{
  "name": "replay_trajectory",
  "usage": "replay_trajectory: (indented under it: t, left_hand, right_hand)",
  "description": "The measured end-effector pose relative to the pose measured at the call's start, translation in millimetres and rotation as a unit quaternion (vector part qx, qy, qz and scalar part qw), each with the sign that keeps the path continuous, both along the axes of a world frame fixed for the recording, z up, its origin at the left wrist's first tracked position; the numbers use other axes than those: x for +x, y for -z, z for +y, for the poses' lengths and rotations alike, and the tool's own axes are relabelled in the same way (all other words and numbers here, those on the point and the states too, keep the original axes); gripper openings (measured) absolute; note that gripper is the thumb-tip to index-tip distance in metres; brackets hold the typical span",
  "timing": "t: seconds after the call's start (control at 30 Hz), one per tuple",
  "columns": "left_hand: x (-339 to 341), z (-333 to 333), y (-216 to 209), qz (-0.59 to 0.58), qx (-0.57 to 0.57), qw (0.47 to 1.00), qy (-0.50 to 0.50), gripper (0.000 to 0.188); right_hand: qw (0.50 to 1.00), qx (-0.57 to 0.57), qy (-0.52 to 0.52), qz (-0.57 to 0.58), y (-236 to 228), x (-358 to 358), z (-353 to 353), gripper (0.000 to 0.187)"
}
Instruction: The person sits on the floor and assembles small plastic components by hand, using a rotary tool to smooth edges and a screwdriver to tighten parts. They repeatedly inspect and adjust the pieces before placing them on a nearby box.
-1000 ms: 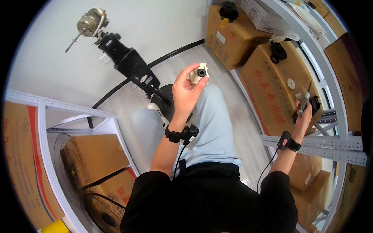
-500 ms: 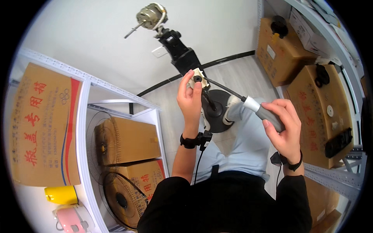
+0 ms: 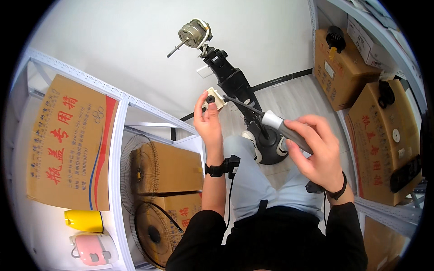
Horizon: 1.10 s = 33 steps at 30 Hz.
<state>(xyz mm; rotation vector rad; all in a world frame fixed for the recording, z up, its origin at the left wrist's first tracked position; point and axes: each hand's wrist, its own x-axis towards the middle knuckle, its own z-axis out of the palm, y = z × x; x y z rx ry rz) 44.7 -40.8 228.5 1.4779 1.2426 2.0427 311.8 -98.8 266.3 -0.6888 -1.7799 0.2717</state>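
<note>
My left hand [image 3: 209, 128] pinches a small cream plastic part [image 3: 219, 101] between thumb and fingers. A round black piece [image 3: 210, 99] sits on its face, next to the thumb. In my right hand [image 3: 321, 151] is a screwdriver [image 3: 274, 121] with a grey handle and a silver collar, fingers wrapped round the grip. Its dark shaft points left, and the tip is at the part's right edge; whether it touches cannot be made out. Behind the hands stands a stripped fan: a metal motor [image 3: 192, 35] with a bare shaft tops a black post [image 3: 237, 86].
The fan's round black base [image 3: 273, 153] rests on the floor between my feet. At left, a shelf [image 3: 118, 135] holds cartons, wire fan guards [image 3: 153, 235], and yellow and pink items. Cartons [image 3: 384, 144] at right carry black fan pieces and a black remote-like object [image 3: 405, 174].
The view has swung, so the surroundings sit further right. Both hands have moved left relative to the fan post, with the cream part and screwdriver still held.
</note>
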Motion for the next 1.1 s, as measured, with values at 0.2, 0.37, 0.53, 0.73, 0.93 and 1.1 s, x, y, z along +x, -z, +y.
replay_trajectory:
  t: [0.2, 0.37, 0.53, 0.73, 0.93, 1.1]
  left_hand:
    - [-1, -3, -10, 0.01, 0.011, 1.0, 0.006, 0.04]
    - [-3, 0, -8, 0.025, 0.021, 0.999, -0.006, 0.041]
    - [-6, -1, -7, 0.049, 0.017, 0.999, -0.016, 0.042]
    - [-18, -7, -15, 0.068, 0.028, 0.997, -0.038, 0.043]
    - [-41, -25, -44, 0.056, 0.051, 0.996, -0.051, 0.047]
    - [-62, -51, -63, 0.104, 0.081, 0.987, -0.096, 0.046]
  right_hand:
    - [1.0, 0.016, -0.003, 0.008, -7, -5, -2, 0.038]
    - [1.0, 0.019, -0.006, 0.017, -6, -2, -4, 0.038]
    - [1.0, 0.018, 0.0, 0.022, -4, -1, -3, 0.038]
    - [0.999, 0.019, 0.002, 0.026, -3, -6, 1, 0.037]
    - [0.998, 0.024, -0.013, 0.057, -10, -23, 3, 0.034]
    - [0.995, 0.03, -0.053, 0.074, -11, -40, 5, 0.034]
